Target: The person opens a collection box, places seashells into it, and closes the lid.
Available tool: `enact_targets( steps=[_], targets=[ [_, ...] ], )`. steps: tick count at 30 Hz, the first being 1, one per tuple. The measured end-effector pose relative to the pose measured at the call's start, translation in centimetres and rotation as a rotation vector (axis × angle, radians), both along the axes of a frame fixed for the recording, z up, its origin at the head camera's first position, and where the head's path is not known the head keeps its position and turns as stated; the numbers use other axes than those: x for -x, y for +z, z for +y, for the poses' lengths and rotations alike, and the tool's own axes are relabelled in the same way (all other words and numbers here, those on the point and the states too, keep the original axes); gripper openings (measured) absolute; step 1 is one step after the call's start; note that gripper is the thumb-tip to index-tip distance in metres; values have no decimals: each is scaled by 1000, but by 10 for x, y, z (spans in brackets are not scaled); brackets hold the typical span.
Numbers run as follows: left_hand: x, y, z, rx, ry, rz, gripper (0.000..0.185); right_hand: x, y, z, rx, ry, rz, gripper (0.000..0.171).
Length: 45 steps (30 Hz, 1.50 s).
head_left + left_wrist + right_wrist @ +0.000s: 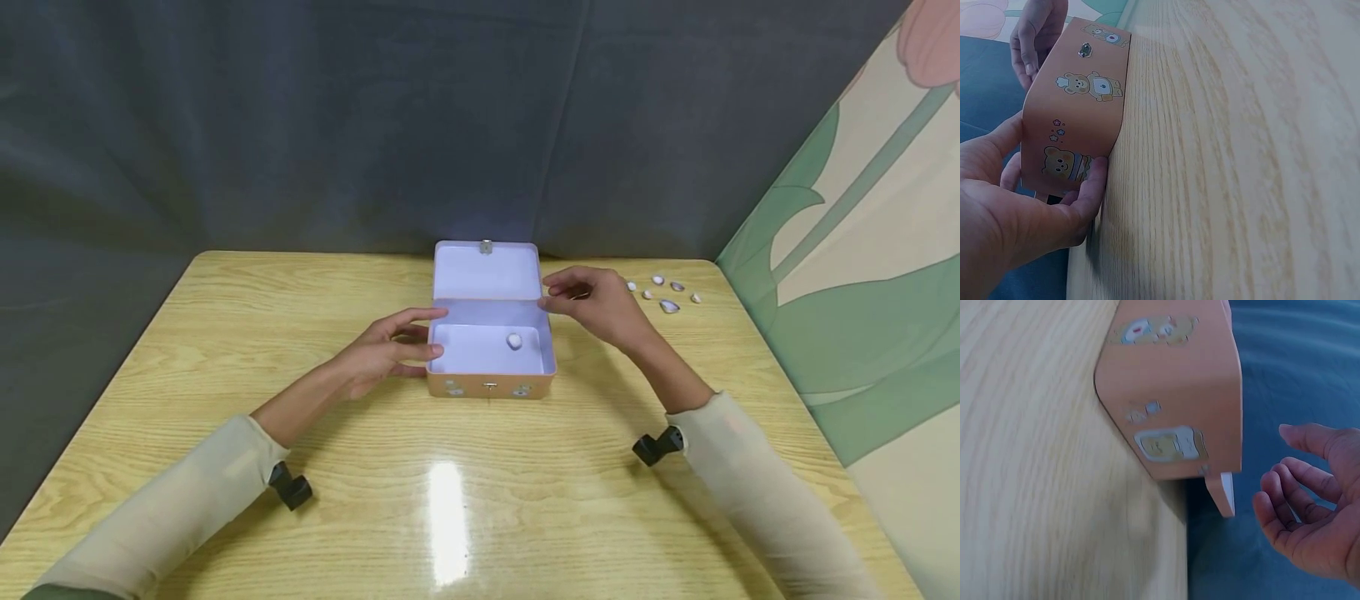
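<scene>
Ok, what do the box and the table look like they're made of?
The box looks like thin painted tin: sharp thin walls, rounded corners, a small metal clasp, printed bear pictures outside, smooth pale inside. Plastic can't be ruled out. The table looks like wood or wood-look laminate with a glossy finish: pale grain and a bright light reflection. The left hand touches the box's side.

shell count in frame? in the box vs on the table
7 visible. One shell lies inside the open tin box. Six loose shells sit in a cluster on the table, beyond the right hand. That hand may hide more.
</scene>
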<state>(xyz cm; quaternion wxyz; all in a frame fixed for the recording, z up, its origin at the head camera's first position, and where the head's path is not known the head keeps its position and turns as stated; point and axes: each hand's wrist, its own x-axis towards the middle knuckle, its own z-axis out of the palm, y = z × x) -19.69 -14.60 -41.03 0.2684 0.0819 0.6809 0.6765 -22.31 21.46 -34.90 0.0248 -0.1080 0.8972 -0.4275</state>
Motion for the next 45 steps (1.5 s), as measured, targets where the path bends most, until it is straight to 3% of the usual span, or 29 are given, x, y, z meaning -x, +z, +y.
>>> enact_targets(
  steps=[7,13,27,36,45],
  targets=[
    [0,1,0,-1,10,-7,69,8,2,25,26,-54,32,36],
    [-1,2,1,-3,18,-2,69,20,-7,50,14,-100,20,42],
    [-1,3,5,-6,14,-5,69,41,-37,92,-91,-123,-105,54],
    [2,0,5,-12,14,-6,69,46,-50,103,-90,-127,-179,51],
    [1,2,4,-13,11,-7,69,53,-56,107,-137,-107,-186,45]
  ],
)
